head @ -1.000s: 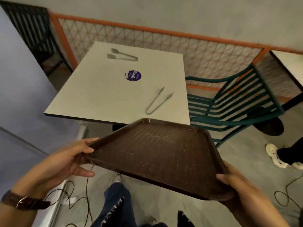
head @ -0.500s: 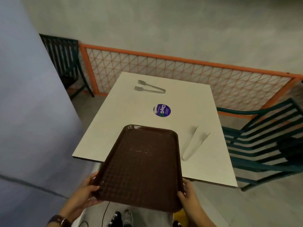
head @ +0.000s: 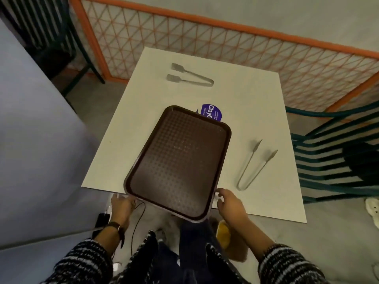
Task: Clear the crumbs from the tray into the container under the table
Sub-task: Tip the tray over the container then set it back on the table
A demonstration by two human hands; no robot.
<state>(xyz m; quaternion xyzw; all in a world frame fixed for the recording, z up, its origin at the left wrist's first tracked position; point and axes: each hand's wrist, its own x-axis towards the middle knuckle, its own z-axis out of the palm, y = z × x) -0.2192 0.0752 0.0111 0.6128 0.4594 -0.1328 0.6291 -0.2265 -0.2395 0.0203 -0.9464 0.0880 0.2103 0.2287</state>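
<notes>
The brown tray (head: 176, 160) lies slanted on the white table (head: 256, 111), its near end sticking out past the table's front edge. A few pale crumbs (head: 181, 147) speckle its middle. My left hand (head: 121, 204) is at the tray's near-left corner, fingertips tucked under the rim. My right hand (head: 230, 204) sits just beside the near-right rim with curled fingers and a small gap showing. A yellow object (head: 223, 232) shows on the floor below the table edge, partly hidden by my right forearm.
Two metal tongs lie on the table, one (head: 253, 166) right of the tray, one (head: 189, 75) at the back. A purple sticker (head: 212, 112) peeks out behind the tray. Green chair (head: 336, 160) at right, orange mesh fence (head: 225, 44) behind, grey wall (head: 37, 140) at left, cable (head: 139, 214) on the floor.
The tray was carried tilted in both hands, then lowered onto the table and pushed farther in, turning slightly. My right hand has loosened from its rim.
</notes>
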